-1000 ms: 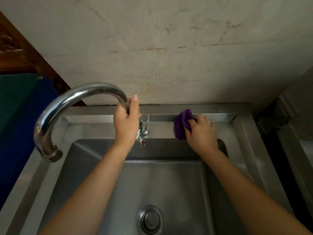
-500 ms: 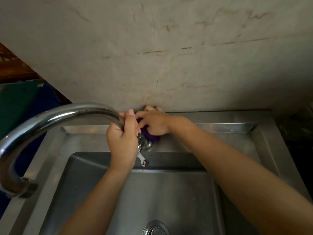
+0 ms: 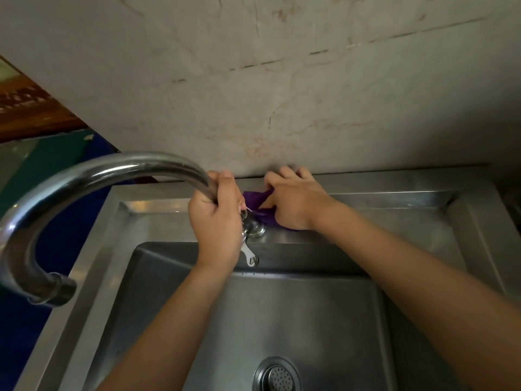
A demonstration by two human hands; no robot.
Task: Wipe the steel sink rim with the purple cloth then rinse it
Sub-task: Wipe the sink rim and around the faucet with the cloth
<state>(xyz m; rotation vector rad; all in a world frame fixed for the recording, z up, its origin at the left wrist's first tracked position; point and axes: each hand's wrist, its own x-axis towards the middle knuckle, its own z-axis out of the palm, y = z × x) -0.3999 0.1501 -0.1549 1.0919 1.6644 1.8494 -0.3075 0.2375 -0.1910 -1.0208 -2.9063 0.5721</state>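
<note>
my right hand [image 3: 293, 203] bunches the cloth [image 3: 258, 203], soft and light, against the sink rim [image 3: 394, 193]; my left hand [image 3: 215, 218] grips the tap [image 3: 112, 173], likely slippery.

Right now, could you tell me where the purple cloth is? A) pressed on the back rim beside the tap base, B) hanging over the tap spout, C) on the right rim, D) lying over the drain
A: the right hand presses the cloth onto the back rim beside the tap base.
</note>
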